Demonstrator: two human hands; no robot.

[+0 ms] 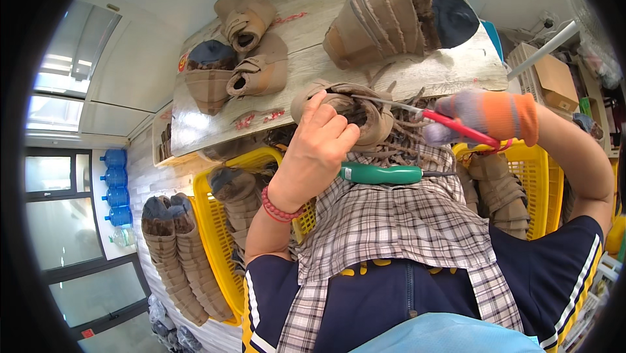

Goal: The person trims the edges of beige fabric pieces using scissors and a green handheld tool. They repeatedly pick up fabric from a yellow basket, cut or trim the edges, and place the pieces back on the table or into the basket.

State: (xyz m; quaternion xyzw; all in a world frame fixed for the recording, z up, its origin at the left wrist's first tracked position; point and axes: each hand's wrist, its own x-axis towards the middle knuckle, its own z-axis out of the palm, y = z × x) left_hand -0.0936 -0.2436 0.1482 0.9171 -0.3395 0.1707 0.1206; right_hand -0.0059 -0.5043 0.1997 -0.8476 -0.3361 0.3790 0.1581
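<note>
My bare left hand, with a red bead bracelet at the wrist, grips a tan shoe upper with a brown furry lining at the near edge of the table. My right hand, in a grey and orange glove, is closed round red-handled scissors. Their thin blades point left and reach over the upper's opening; whether they touch it I cannot tell. Loose tan laces trail beside the upper. Across my checked apron, below my hands, lies a tool with a green handle and a dark thin shaft.
More tan uppers sit at the table's left, and a nested row lies at its far right. Yellow baskets stand on both sides of me, holding stacked uppers. Further stacks lie on the floor at left.
</note>
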